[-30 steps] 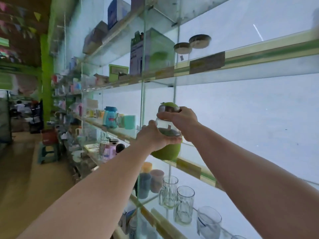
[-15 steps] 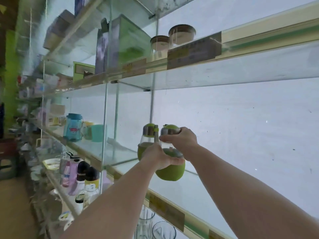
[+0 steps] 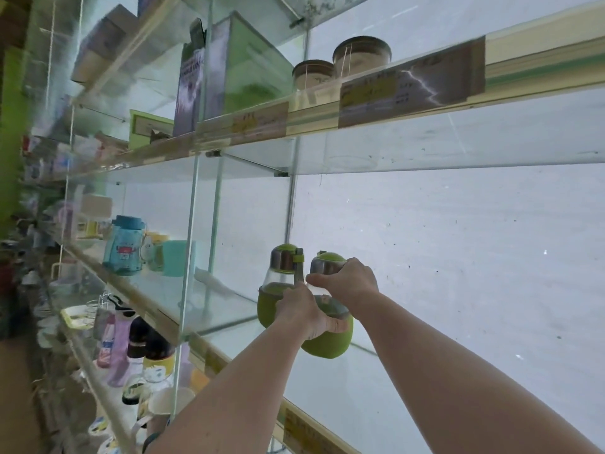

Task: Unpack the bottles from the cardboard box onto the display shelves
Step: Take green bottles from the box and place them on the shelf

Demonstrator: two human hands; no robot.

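I hold a round green bottle (image 3: 327, 342) with a clear glass upper part and a steel-and-green cap, low over the glass display shelf (image 3: 327, 381). My left hand (image 3: 301, 312) grips its body from the left, and my right hand (image 3: 347, 283) grips its cap and neck from above. Whether its base touches the glass I cannot tell. A second, matching green bottle (image 3: 278, 280) stands on the shelf right beside it, to the left and a little further back. The cardboard box is out of view.
A glass divider (image 3: 190, 244) splits the shelf left of the bottles; beyond it stand a blue jug (image 3: 126, 245) and a teal cup (image 3: 178, 258). The shelf above carries a green box (image 3: 235, 70) and two lidded jars (image 3: 343, 67). Lower shelves hold several bottles and mugs.
Over the second my view swung right and the bottle came in over the shelf beside the standing one. In the last half second both hands and the bottle barely moved.
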